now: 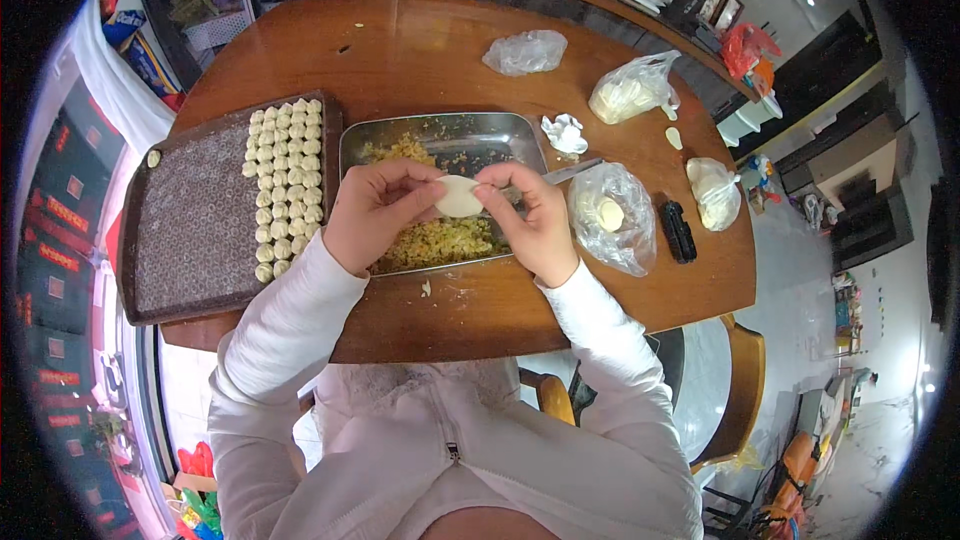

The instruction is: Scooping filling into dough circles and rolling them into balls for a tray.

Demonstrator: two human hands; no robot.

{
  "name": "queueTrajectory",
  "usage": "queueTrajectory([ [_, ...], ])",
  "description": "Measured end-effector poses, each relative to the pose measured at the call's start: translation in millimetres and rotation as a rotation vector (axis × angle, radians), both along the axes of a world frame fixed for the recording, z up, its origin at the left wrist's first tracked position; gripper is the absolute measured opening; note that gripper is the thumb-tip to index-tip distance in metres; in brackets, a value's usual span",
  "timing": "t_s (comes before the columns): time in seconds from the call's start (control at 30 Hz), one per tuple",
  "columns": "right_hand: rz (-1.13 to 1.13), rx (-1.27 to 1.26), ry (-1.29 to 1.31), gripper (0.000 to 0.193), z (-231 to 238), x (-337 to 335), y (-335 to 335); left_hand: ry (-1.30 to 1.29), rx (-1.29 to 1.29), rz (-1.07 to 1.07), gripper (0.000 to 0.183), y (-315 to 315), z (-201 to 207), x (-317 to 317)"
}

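Note:
A round white dumpling wrapper [459, 197] is pinched at its two side edges between my hands. My left hand [378, 205] grips its left edge with thumb and fingers, and my right hand [530, 220] grips the right edge. Both hands hover over a metal tray [350, 145] of yellow-green chopped filling [440, 245], partly hidden by them. A light-coloured utensil handle [573, 171] sticks out past the tray's right rim. To the left, a dark board [190, 225] carries rows of folded dumplings [285, 175] along its right side, with one apart at its upper left corner.
Right of the tray, an opened plastic bag [625, 230] holds pale wrappers, beside a black object [677, 232]. Further bags [635, 88] [713, 192], an empty-looking bag [525, 52], a crumpled tissue [565, 134] and a loose wrapper [674, 138] lie on the wooden table [420, 50]. A chair [735, 390] stands at the right.

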State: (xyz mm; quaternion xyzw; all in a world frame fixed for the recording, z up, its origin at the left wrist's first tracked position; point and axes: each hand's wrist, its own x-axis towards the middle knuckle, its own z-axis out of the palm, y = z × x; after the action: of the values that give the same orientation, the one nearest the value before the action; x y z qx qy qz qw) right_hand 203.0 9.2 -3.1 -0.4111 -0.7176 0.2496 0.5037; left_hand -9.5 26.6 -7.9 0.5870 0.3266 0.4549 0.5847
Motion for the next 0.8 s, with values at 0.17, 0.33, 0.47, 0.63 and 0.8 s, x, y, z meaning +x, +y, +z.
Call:
queueTrajectory([
  [0.17, 0.097, -0.059, 0.026, 0.008, 18, -5, 20, -0.2, -0.16, -0.053, 0.022, 3, 0, 1],
  [0.33, 0.059, 0.057, -0.085, 0.007, 26, -15, 19, -0.156, -0.178, -0.054, 0.025, 2, 4, 2],
  [0.47, -0.1, 0.298, -0.363, 0.009, 27, -1, 19, -0.095, -0.184, -0.005, 0.026, 2, 5, 1],
  [0.63, -0.5, 0.424, -0.574, 0.019, 41, 69, 34, -0.142, -0.261, 0.102, 0.027, 8, 5, -9],
  [0.8, -0.692, 0.172, -0.786, 0.034, 17, 107, 31, -0.13, -0.296, 0.14, 0.028, 15, 7, -19],
])
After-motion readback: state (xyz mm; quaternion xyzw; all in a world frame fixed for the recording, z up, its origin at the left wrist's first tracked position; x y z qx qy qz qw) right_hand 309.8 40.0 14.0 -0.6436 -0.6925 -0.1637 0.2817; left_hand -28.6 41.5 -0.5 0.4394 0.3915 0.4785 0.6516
